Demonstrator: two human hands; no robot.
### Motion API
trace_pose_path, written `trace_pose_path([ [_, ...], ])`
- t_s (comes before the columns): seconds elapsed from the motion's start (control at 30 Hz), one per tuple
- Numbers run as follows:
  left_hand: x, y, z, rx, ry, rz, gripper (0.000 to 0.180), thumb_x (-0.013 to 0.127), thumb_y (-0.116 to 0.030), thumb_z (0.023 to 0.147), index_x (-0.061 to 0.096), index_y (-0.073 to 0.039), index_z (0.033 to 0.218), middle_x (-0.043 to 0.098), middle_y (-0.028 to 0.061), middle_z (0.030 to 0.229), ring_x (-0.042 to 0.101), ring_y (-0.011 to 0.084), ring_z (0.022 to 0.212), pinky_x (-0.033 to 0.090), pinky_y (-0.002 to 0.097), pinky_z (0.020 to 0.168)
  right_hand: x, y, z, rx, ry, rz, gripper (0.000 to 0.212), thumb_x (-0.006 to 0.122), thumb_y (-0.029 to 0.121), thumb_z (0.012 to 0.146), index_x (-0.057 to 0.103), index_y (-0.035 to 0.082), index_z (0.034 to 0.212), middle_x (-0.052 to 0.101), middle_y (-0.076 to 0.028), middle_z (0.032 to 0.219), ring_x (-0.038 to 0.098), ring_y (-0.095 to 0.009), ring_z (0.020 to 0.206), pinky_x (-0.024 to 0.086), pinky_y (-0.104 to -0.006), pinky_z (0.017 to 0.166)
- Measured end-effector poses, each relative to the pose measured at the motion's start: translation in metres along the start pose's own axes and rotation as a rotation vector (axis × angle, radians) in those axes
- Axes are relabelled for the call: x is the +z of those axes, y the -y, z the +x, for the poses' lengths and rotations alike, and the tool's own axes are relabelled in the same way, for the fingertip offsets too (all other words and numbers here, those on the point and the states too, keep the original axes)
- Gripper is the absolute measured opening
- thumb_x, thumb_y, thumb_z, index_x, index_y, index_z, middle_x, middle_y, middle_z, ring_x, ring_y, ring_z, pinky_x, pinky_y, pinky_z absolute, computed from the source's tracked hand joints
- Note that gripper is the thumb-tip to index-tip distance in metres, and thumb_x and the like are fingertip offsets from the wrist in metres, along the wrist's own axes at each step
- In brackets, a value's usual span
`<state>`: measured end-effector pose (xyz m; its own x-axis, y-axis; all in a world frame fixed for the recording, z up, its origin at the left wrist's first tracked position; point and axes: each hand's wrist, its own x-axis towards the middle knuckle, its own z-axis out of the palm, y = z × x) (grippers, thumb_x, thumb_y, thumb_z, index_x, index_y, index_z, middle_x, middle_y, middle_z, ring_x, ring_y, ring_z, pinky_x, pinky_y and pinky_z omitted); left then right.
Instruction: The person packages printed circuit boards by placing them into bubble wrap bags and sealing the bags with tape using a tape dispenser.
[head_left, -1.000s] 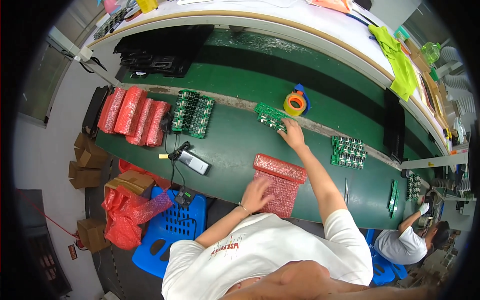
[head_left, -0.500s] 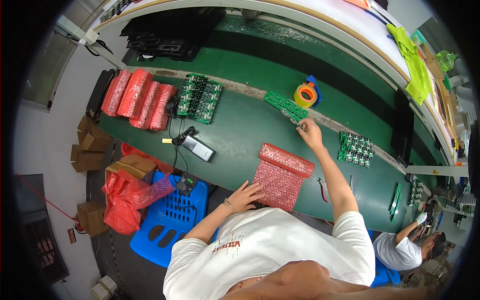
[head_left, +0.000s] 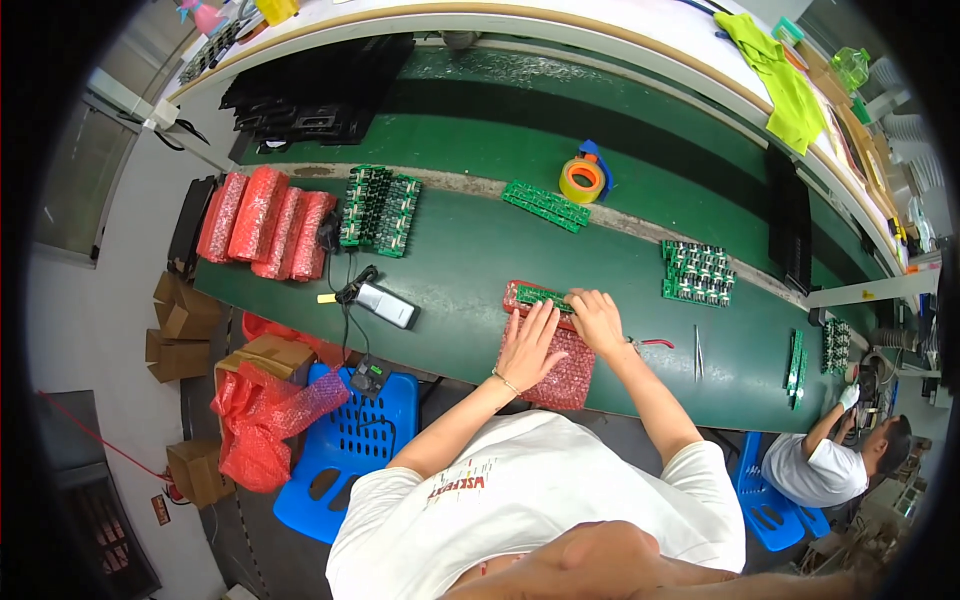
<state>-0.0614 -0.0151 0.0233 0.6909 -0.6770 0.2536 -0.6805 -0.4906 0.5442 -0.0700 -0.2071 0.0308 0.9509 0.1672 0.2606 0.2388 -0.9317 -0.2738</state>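
A green circuit board lies along the rolled upper part of a red bubble-wrap sheet in front of me. My right hand is closed on the board's right end. Flat on the wrap lies my left hand, its fingers stretched out and their tips at the board's near edge. The loose part of the wrap hangs toward my body, partly covered by my left hand. Close to my right wrist shows the red handle of a pair of pliers; its jaws are hidden.
More circuit boards lie toward the back, with stacks at right and others at left. Red wrapped bundles fill the left end. Tweezers, a tape dispenser and a silver device are on the bench. A co-worker sits at right.
My right hand has come from the back of the bench to the bubble wrap with a circuit board. My left hand has moved right and up onto the wrap beside the board.
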Motion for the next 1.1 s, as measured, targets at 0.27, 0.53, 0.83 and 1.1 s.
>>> trace_pose_path([
  [0.27, 0.015, 0.016, -0.018, -0.019, 0.093, 0.133, 0.074, 0.058, -0.038, 0.086, 0.031, 0.001, 0.143, 0.027, 0.0179, 0.151, 0.024, 0.0337, 0.14, 0.013, 0.0572, 0.112, 0.004, -0.002, -0.006, -0.02, 0.056, 0.099, 0.034, 0.061, 0.027, 0.084, 0.055, 0.011, 0.114, 0.058, -0.008, 0.116, 0.054, -0.026, 0.099, 0.042, -0.0345, 0.084],
  [0.53, 0.021, 0.012, -0.019, -0.037, 0.093, 0.149, 0.073, 0.056, -0.038, 0.086, 0.031, 0.0, 0.143, 0.024, 0.0163, 0.153, 0.021, 0.0322, 0.141, 0.014, 0.0568, 0.112, -0.002, 0.001, 0.0, 0.014, 0.114, 0.254, 0.044, 0.063, 0.031, 0.084, 0.054, 0.011, 0.122, 0.059, -0.008, 0.116, 0.057, -0.027, 0.099, 0.043, -0.0354, 0.088],
  [0.83, 0.027, 0.01, -0.048, -0.03, 0.149, 0.201, 0.075, 0.057, -0.04, 0.085, 0.03, -0.001, 0.144, 0.024, 0.0161, 0.153, 0.02, 0.0325, 0.142, 0.012, 0.057, 0.112, 0.031, -0.049, 0.042, 0.346, 0.822, 0.721, 0.071, 0.071, 0.036, 0.073, 0.044, 0.007, 0.133, 0.056, -0.013, 0.122, 0.058, -0.032, 0.102, 0.045, -0.0386, 0.089],
  [1.1, 0.044, 0.013, -0.072, -0.028, 0.234, 0.164, 0.071, 0.052, -0.044, 0.088, 0.031, -0.008, 0.145, 0.025, 0.0128, 0.154, 0.022, 0.0298, 0.141, 0.012, 0.055, 0.113, 0.044, -0.039, 0.038, 0.127, 0.691, 0.344, 0.089, 0.075, 0.041, 0.065, 0.038, 0.007, 0.138, 0.052, -0.018, 0.12, 0.052, -0.035, 0.107, 0.044, -0.0423, 0.089],
])
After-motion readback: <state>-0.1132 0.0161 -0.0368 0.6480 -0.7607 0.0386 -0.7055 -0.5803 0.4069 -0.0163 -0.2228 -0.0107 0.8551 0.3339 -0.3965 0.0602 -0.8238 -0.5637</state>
